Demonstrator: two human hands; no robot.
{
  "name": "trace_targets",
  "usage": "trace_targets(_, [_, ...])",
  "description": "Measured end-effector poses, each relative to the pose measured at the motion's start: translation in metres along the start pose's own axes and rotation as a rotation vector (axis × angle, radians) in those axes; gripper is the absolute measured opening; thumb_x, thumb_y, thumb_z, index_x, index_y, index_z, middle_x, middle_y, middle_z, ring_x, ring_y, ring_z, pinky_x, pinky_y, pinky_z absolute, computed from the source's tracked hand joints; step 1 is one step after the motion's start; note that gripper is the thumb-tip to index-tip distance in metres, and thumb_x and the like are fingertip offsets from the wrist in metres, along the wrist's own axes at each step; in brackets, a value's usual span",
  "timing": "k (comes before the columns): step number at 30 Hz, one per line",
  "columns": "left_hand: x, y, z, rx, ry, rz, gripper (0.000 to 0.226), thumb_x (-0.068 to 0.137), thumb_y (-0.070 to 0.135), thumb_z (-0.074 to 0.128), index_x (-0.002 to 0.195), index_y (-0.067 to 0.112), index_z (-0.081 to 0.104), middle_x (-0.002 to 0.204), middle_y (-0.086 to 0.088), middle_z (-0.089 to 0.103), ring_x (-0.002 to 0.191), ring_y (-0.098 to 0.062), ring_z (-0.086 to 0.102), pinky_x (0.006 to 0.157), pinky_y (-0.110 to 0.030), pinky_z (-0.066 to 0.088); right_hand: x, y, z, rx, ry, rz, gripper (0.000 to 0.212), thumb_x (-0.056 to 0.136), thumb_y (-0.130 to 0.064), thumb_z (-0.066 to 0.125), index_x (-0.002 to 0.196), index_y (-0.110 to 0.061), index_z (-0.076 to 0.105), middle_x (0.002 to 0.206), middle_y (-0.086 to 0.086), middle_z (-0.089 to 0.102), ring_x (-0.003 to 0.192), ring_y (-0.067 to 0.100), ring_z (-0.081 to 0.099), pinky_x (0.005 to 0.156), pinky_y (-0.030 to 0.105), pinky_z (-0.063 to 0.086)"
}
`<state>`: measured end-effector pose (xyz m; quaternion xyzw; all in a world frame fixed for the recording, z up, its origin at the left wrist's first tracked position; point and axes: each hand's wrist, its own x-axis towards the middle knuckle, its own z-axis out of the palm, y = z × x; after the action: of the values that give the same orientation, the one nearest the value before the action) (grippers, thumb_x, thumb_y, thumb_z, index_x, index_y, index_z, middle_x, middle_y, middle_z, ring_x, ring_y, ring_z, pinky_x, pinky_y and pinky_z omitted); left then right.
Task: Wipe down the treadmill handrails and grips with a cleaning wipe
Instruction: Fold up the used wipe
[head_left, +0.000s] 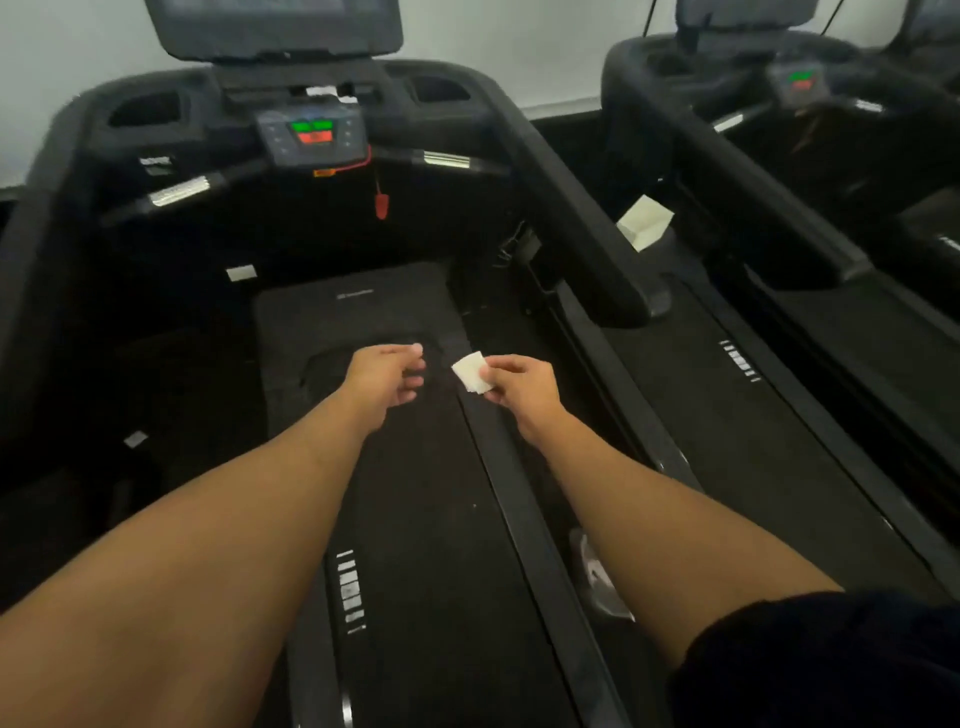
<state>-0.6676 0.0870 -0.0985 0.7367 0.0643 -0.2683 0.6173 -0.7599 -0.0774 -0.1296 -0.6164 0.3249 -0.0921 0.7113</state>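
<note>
Presently, the treadmill (218, 88) fills most of the view, dark throughout. Its left handrail (31, 249) runs down the left edge of the machine, with nothing touching it. Inward of that rail, the left grip (179, 191) – a bar with a silver band – slants up towards the console (310, 136), which shows a green and a red lit panel. A red key (382, 205) hangs on a cord just under the console.

Below, the belt (415, 519) runs towards the viewer. Both bare forearms reach out over it. The left hand (387, 376) hovers above the front end of the belt with its fingers loosely bent; nothing is seen in its grasp. Just to its right, apart from it, is the wipe (472, 372) – a small white folded square held in the air over the right edge of the belt, clear of every rail and grip. The right hand (519, 387) pinches the wipe between thumb and fingers at the wipe's near corner.

The right grip (445, 159), also silver-banded, sits right of the console. The right handrail (571, 208) slopes down the right edge of the machine, well apart from the wipe. Beyond it, a white box (644, 222) sits by a second treadmill (727, 130). A dark sleeve (831, 660) fills the lower right corner.
</note>
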Motion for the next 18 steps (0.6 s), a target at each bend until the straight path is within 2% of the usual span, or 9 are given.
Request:
trace_targets(4, [-0.012, -0.044, 0.075, 0.026, -0.044, -0.164, 0.020, 0.099, 0.017, 0.062, 0.116, 0.008, 0.069, 0.096, -0.003, 0.072, 0.080, -0.017, 0.065, 0.071, -0.029, 0.054, -0.003, 0.060, -0.107, -0.060, 0.286, 0.132, 0.014, 0.085, -0.001, 0.070, 0.096, -0.008, 0.073, 0.093, 0.005, 0.069, 0.080, 0.015, 0.067, 0.075, 0.029, 0.059])
trace_targets(6, [-0.020, -0.067, 0.116, 0.024, -0.084, -0.226, 0.021, 0.100, 0.014, 0.060, 0.118, 0.006, 0.068, 0.098, -0.006, 0.071, 0.080, -0.019, 0.064, 0.072, -0.030, 0.055, -0.008, 0.093, -0.154, -0.099, 0.391, 0.222, 0.012, 0.083, -0.002, 0.072, 0.091, -0.012, 0.073, 0.086, 0.002, 0.069, 0.071, 0.013, 0.065, 0.074, 0.030, 0.060])
trace_targets(9, [-0.032, -0.098, 0.171, 0.032, -0.137, -0.291, 0.023, 0.100, 0.012, 0.060, 0.119, 0.004, 0.068, 0.106, -0.011, 0.070, 0.084, -0.023, 0.065, 0.077, -0.034, 0.057, -0.019, 0.136, -0.218, -0.173, 0.487, 0.347, 0.011, 0.081, -0.005, 0.073, 0.089, -0.014, 0.075, 0.079, 0.002, 0.070, 0.064, 0.014, 0.064, 0.068, 0.031, 0.059])
trace_targets(12, [-0.036, -0.122, 0.211, 0.049, -0.161, -0.324, 0.021, 0.099, 0.010, 0.060, 0.117, 0.004, 0.068, 0.095, -0.008, 0.070, 0.075, -0.020, 0.064, 0.076, -0.034, 0.056, -0.028, 0.172, -0.267, -0.227, 0.526, 0.473, 0.012, 0.081, -0.008, 0.072, 0.088, -0.018, 0.074, 0.085, 0.003, 0.070, 0.068, 0.017, 0.066, 0.054, 0.024, 0.052])
trace_targets(13, [-0.035, -0.130, 0.220, 0.058, -0.164, -0.337, 0.020, 0.100, 0.010, 0.060, 0.117, 0.004, 0.068, 0.093, -0.007, 0.070, 0.074, -0.020, 0.064, 0.075, -0.034, 0.056, -0.029, 0.183, -0.279, -0.238, 0.537, 0.503, 0.013, 0.081, -0.008, 0.072, 0.090, -0.017, 0.074, 0.088, 0.004, 0.070, 0.071, 0.018, 0.067, 0.056, 0.024, 0.052])
trace_targets(16, [-0.031, -0.149, 0.239, 0.106, -0.155, -0.375, 0.018, 0.100, 0.009, 0.059, 0.114, 0.006, 0.069, 0.102, -0.010, 0.070, 0.074, -0.019, 0.064, 0.073, -0.033, 0.057, -0.028, 0.214, -0.310, -0.271, 0.588, 0.583, 0.017, 0.080, -0.007, 0.073, 0.096, -0.014, 0.076, 0.097, 0.007, 0.070, 0.091, 0.026, 0.068, 0.082, 0.032, 0.056])
trace_targets(18, [-0.027, -0.159, 0.246, 0.129, -0.124, -0.390, 0.016, 0.100, 0.008, 0.058, 0.110, 0.007, 0.071, 0.107, -0.011, 0.071, 0.077, -0.020, 0.065, 0.076, -0.034, 0.057, -0.028, 0.228, -0.323, -0.257, 0.604, 0.607, 0.018, 0.079, -0.009, 0.074, 0.097, -0.013, 0.076, 0.099, 0.009, 0.070, 0.095, 0.028, 0.067, 0.088, 0.033, 0.055])
